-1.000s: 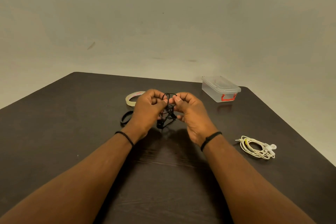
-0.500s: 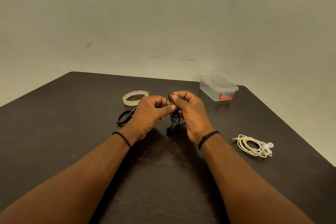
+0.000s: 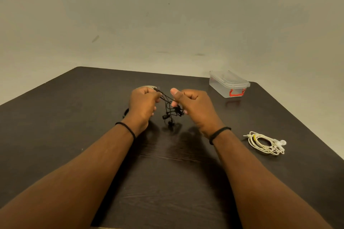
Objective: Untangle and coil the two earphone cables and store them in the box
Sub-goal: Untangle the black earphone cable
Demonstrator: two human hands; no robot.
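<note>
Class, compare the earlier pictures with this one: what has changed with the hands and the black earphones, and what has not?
The left hand and right hand have drawn apart, stretching a strand of the black earphones between them; both still grip it. The white earphones and lidded plastic box have stayed put.

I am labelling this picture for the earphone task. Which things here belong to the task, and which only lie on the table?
Belong to the task:
- black earphones, held between the left hand and right hand
- white earphones, bundled on the table
- clear box, lid on

Only lying there:
- tape roll, mostly hidden behind the left hand
- black band, partly hidden
</note>
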